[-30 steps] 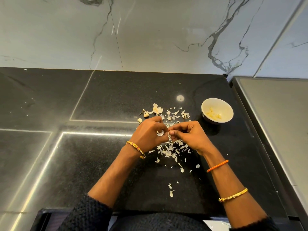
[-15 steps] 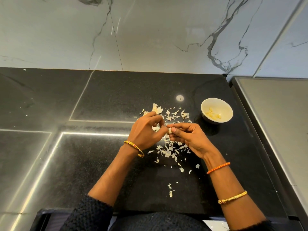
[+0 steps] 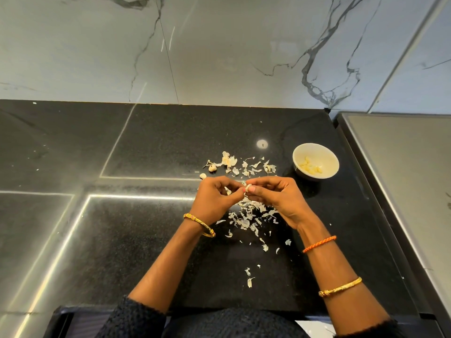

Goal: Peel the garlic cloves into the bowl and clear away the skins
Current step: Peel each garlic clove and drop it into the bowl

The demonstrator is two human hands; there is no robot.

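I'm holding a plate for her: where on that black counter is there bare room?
Bare: the counter's left half, and the strip between the wall and the skins. Crowded: around both hands, and the bowl at right.

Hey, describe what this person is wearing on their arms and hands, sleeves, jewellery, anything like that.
Both forearms are bare, with dark knitted sleeves pushed up near the elbows. The left wrist carries a gold bangle with a small pink stone. The right wrist has a twisted orange thread band, and further up the forearm a gold bangle. No rings show.
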